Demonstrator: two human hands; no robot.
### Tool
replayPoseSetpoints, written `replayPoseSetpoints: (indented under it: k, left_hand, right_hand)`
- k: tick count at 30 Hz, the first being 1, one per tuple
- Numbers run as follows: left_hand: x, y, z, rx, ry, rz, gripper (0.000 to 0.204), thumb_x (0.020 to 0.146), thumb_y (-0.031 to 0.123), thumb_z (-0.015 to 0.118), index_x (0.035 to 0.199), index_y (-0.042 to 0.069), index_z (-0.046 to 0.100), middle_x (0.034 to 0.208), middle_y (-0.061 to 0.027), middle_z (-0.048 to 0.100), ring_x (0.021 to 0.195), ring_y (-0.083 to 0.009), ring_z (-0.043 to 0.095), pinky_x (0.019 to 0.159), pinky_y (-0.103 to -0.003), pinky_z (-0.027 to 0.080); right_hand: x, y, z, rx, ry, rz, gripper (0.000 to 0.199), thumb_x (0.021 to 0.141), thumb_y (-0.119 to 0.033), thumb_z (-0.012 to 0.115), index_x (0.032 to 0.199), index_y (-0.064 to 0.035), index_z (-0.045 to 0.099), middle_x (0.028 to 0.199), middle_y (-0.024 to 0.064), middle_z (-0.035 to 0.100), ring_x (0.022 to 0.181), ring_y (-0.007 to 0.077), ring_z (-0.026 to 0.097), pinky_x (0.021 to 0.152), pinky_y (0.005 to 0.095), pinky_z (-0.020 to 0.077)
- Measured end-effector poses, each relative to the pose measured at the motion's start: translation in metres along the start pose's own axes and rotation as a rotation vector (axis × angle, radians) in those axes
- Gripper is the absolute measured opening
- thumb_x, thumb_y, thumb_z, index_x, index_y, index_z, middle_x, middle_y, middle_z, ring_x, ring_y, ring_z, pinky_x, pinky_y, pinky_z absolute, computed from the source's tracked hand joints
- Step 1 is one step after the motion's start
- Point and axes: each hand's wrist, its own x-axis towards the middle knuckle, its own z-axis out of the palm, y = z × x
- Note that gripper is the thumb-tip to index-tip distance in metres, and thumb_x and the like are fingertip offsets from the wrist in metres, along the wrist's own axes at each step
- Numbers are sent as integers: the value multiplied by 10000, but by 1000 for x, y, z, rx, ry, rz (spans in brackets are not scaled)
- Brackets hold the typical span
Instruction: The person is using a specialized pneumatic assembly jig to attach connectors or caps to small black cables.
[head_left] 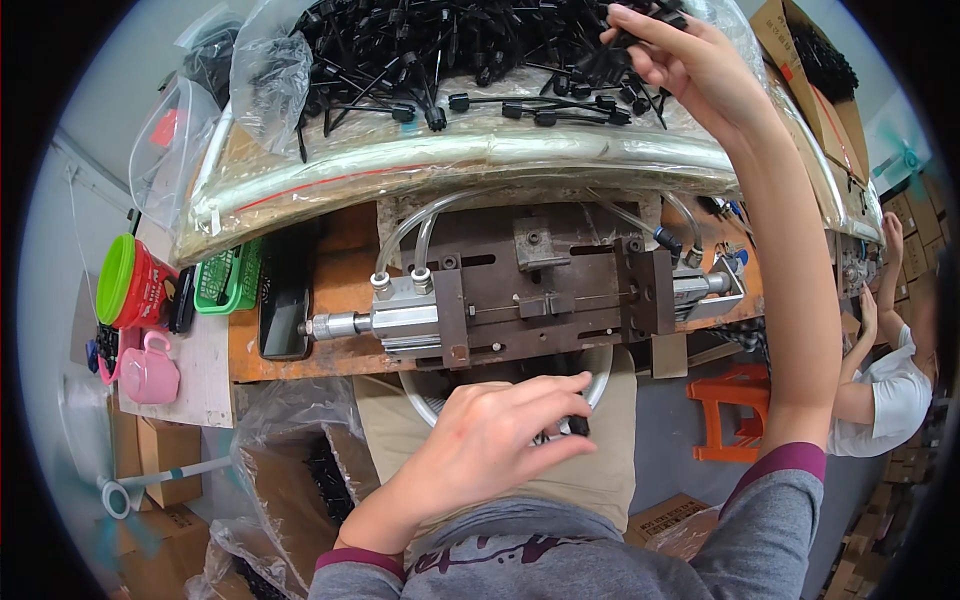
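Observation:
In front of my lap, my left hand is closed around a small black plastic piece, most of it hidden by the fingers. My right hand reaches to the far side, at the right end of a heap of black plastic parts with thin stems and knobbed ends. Its fingers pinch some of these black stemmed parts. Between the hands stands a dark metal fixture with a small block at its middle. Neither hand touches it.
Silver air cylinders with clear hoses flank the fixture. A raised, plastic-wrapped tray edge bounds the heap. At left are a phone, green basket and pink cup. An orange stool and another person are at right.

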Motion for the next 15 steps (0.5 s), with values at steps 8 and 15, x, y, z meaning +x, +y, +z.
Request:
replayPoseSetpoints:
  k: [8, 15]
  left_hand:
    - [23, 11, -31, 305, 512, 161, 420, 700, 53, 844, 1086, 1, 686, 1172, -177, 685, 920, -198, 685, 749, -270, 541]
    - [17, 12, -14, -321, 435, -89, 467, 722, -53, 805, 1155, -33, 631, 1096, -136, 632, 947, -192, 680, 804, -281, 593]
  right_hand:
    - [-96, 24, 45, -37, -17, -17, 220, 875, -215, 747, 868, -9, 671, 607, 13, 613, 515, 72, 577, 478, 170, 431]
    - [-166, 69, 72, -327, 79, -546, 211, 733, 21, 800, 904, 16, 676, 835, 104, 701, 782, 213, 701, 661, 313, 555]
